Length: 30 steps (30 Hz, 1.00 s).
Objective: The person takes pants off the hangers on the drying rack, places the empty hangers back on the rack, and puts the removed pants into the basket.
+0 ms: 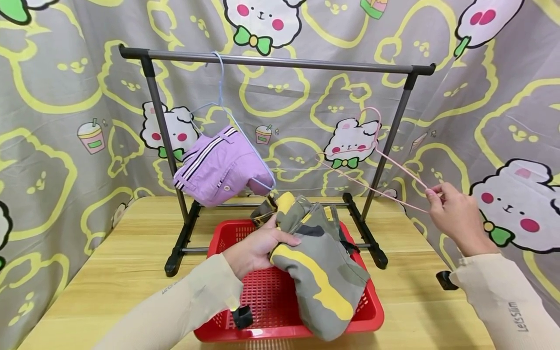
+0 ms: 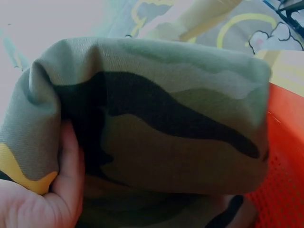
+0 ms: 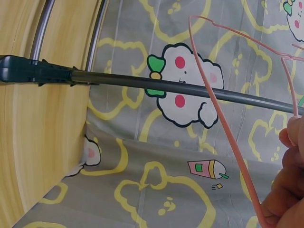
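My left hand (image 1: 255, 245) grips grey, yellow and black camouflage pants (image 1: 319, 262) near their upper end, thumb over the cloth. They hang slantwise over the red basket (image 1: 262, 333), overlapping its right half in the head view. In the left wrist view the folded camouflage cloth (image 2: 180, 104) fills most of the picture, with the fingers tucked against it. Off to the right, my right hand (image 1: 457, 216) holds a thin pink hanger (image 1: 401, 168) by one end. Its hook points up, and its frame reaches left across the rack's right post. The right wrist view shows curled fingers (image 3: 289, 175) at the hanger's end.
A dark metal clothes rack (image 1: 297, 63) stands on the wooden table (image 1: 109, 277) behind the basket. On its bar, left of centre, a blue hanger (image 1: 220, 82) carries purple shorts (image 1: 218, 170), tilted. A grey patterned curtain (image 1: 288, 116) surrounds the table's back and sides.
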### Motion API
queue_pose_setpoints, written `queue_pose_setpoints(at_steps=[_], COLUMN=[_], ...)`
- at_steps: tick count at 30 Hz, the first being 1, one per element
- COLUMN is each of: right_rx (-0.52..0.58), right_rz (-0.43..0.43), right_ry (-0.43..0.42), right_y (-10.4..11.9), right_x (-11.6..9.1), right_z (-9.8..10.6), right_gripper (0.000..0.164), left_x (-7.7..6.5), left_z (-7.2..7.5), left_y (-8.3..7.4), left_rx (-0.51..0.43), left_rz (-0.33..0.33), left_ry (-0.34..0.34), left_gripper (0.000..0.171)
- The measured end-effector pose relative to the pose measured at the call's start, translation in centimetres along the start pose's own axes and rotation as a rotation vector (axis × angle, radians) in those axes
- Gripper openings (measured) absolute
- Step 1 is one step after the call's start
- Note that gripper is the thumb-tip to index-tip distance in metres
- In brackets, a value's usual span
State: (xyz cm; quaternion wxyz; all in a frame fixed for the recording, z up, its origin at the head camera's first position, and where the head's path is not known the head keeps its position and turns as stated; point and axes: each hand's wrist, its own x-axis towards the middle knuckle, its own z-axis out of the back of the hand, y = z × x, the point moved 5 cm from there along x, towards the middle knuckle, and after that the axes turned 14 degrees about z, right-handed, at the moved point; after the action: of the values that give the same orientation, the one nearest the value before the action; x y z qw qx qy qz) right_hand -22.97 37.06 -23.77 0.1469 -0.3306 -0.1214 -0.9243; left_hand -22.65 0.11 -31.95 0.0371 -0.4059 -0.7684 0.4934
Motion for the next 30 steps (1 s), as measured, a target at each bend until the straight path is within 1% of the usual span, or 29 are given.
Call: queue_pose_setpoints(at_steps=[4,9,13,16,22,24,27,29,30], right_rx=[0.009,0.007,0.0,-0.001,0.002,0.001,-0.007,-0.009,-0.008], right_rz=[-0.016,-0.021,-0.01,-0.009,-0.025,-0.03,-0.022,-0.014,-0.01], right_ry=[0.02,0.023,0.01,0.009,0.022,0.028,0.025,0.019,0.015], right_y=[0.1,0.1,0.0,0.0,-0.2,-0.3,-0.3,-0.2,-0.2], right_x=[0.2,0.2,0.1,0.0,-0.1,-0.2,-0.3,-0.3,-0.2], right_z=[0.0,0.0,-0.1,-0.2,-0.3,-0.4,-0.5,-0.5,-0.5], right_gripper=[0.024,0.023,0.022,0.022,0.024,0.024,0.023,0.023,0.023], left_x=[0.0,0.0,-0.1,-0.4,-0.9,-1.0,-1.2,-1.3,-1.3], left_z=[0.6,1.3,1.7,2.0,2.9,3.0,3.0,3.0,3.0], left_y=[0.0,0.5,0.9,1.1,1.5,1.6,1.9,1.9,2.0], left_rx=[-0.019,0.005,0.032,0.07,0.176,0.199,0.225,0.228,0.238], left_rz=[-0.015,0.028,0.055,0.068,0.121,0.125,0.114,0.108,0.113], left_ry=[-0.054,-0.103,-0.121,-0.145,-0.234,-0.245,-0.241,-0.235,-0.242], left_gripper=[0.084,0.094,0.1,0.103,0.11,0.109,0.106,0.106,0.107])
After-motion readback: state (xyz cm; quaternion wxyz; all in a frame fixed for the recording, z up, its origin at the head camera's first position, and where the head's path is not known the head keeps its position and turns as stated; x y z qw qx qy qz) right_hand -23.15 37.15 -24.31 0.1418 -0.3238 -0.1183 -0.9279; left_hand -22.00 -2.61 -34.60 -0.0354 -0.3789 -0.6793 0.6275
